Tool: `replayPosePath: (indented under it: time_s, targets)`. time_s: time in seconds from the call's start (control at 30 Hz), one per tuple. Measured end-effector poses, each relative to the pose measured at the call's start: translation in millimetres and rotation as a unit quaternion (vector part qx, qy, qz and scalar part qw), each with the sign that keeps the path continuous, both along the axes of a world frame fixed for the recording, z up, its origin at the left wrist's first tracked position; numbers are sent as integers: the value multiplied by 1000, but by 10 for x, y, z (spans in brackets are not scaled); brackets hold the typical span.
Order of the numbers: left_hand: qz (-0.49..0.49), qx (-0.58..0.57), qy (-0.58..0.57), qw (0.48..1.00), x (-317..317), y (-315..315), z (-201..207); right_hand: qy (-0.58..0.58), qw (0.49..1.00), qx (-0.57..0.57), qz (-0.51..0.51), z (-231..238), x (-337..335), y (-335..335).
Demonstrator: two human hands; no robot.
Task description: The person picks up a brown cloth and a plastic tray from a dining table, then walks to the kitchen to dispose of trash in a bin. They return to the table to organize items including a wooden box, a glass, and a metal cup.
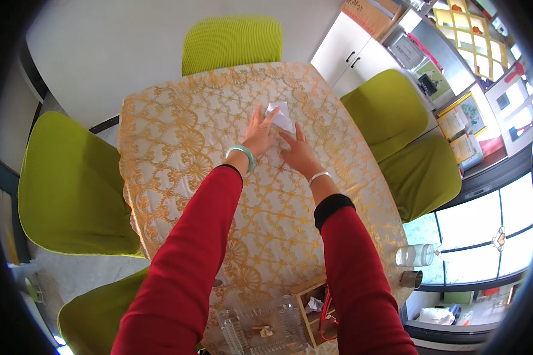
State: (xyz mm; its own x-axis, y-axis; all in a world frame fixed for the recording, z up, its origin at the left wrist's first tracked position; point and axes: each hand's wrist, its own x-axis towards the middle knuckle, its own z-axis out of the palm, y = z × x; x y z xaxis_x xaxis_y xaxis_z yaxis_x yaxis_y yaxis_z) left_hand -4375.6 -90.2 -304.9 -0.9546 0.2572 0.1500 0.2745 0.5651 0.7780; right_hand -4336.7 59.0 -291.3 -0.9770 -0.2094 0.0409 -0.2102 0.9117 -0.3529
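Observation:
A small folded piece of white paper lies on the patterned tablecloth toward the far side of the table. My left hand reaches to its left edge, fingers stretched out and spread, one fingertip overlapping the paper. Close to the paper's lower right corner is my right hand, with its index finger extended and its thumb apart. Neither hand wraps round anything. Whether the right fingertips press on the paper or only rest beside it is hard to make out.
Green covered chairs surround the table. Near my forearms sit a clear ribbed tray and a wooden box holding red-handled scissors. A glass jar and a metal cup stand at the right.

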Motion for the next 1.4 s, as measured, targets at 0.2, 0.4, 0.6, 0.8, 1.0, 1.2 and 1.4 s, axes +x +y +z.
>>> replayPosePath:
  time_s: [0.2,0.4,0.6,0.8,1.0,1.2,1.4]
  targets:
    - [-49,-74,17,996,-112,-53,-158,-47,993,107,-4,98,67,-198]
    - [-96,-14,17,995,312,-74,-196,-48,996,73,23,-50,617,-151]
    - [-114,128,-68,983,1356,-373,-165,-93,993,-50,55,226,1569,-178]
    - [-75,85,5,994,3108,-622,850,9,977,-213,15,1281,3232,-174]
    - [-156,-1,-45,987,4383,-824,849,-31,966,-253,-36,903,4752,-342]
    - [-196,-55,39,978,4676,-624,1005,34,971,-229,-64,801,5053,-206]
    - [-231,-79,100,965,4106,240,958,68,975,-157,-143,828,4242,75]
